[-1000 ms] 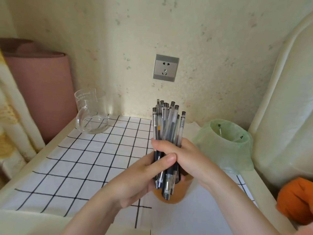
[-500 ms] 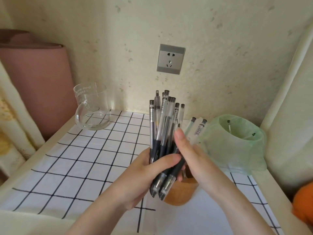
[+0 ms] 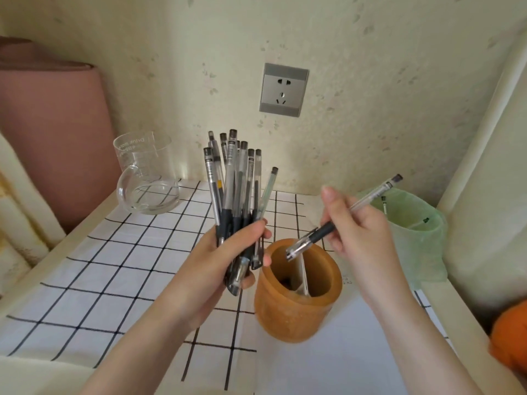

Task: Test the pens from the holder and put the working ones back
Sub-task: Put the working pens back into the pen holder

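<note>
Amber-brown pen holder [image 3: 285, 317] stands on the surface between two hands, and both hands hold pens.

The left hand [image 3: 225, 260] grips a bundle of pens [image 3: 233, 192] upright with the caps down, just left of the holder and above its rim. The right hand [image 3: 362, 238] pinches a single pen [image 3: 323, 231] on a slant, its capped end over the holder's mouth and its back end pointing toward the green-bagged bin [image 3: 413, 238]. The holder sits at the edge of a white sheet [image 3: 328, 357] beside the checked cloth [image 3: 99, 266]. A glass jug [image 3: 145, 181] stands at the far left, well apart.
</note>
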The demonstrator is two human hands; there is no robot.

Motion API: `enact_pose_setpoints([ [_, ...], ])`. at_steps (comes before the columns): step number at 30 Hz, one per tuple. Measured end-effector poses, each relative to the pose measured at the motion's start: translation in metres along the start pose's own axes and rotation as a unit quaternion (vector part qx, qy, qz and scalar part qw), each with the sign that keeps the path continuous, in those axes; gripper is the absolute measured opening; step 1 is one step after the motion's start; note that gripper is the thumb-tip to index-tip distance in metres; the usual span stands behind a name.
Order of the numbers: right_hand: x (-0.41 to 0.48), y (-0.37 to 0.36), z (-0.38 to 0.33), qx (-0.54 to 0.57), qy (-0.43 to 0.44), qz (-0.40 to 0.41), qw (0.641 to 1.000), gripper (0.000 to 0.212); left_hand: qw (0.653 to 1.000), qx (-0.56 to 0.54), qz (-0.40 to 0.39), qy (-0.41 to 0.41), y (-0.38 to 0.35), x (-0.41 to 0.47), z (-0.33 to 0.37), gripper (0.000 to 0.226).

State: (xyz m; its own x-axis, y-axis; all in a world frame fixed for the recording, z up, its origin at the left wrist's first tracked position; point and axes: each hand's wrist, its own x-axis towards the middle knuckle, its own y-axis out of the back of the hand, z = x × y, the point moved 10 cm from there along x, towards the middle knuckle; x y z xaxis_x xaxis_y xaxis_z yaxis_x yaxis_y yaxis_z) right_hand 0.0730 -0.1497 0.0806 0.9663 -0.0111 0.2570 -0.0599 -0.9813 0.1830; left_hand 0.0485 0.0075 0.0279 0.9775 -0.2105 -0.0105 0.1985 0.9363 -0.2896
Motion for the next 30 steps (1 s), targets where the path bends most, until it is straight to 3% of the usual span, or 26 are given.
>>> enact_pose_setpoints([
  [4, 0.002, -0.017, 0.01, -0.203, 0.01, -0.034, 0.979, 0.049, 1.0, -0.002, -0.014, 0.02, -0.001, 0.002, -0.01, 0.038],
  [7, 0.002, -0.022, 0.016, -0.258, 0.012, -0.032, 0.965, 0.056, 0.999, 0.035, -0.022, 0.026, -0.004, 0.002, -0.015, 0.038],
  [12, 0.006, -0.005, 0.011, -0.152, 0.032, 0.023, 0.988, 0.038, 0.999, 0.04, -0.019, 0.028, -0.004, 0.003, -0.017, 0.035],
  [18, -0.008, -0.039, 0.008, -0.053, 0.007, -0.11, 0.992, 0.039, 0.994, 0.082, -0.058, 0.03, -0.016, 0.003, -0.014, 0.029],
  [22, -0.009, -0.043, 0.011, 0.045, -0.029, -0.137, 0.989, 0.031, 0.995, 0.051, -0.084, 0.034, -0.025, -0.001, -0.011, 0.03],
  [25, -0.008, -0.037, 0.016, 0.074, -0.051, -0.103, 0.991, 0.023, 0.995, 0.051, -0.077, 0.035, -0.027, -0.002, -0.01, 0.032],
  [30, 0.003, -0.009, 0.019, 0.136, -0.04, 0.0, 0.99, 0.025, 0.998, 0.053, 0.016, 0.026, 0.001, 0.005, -0.014, 0.026],
])
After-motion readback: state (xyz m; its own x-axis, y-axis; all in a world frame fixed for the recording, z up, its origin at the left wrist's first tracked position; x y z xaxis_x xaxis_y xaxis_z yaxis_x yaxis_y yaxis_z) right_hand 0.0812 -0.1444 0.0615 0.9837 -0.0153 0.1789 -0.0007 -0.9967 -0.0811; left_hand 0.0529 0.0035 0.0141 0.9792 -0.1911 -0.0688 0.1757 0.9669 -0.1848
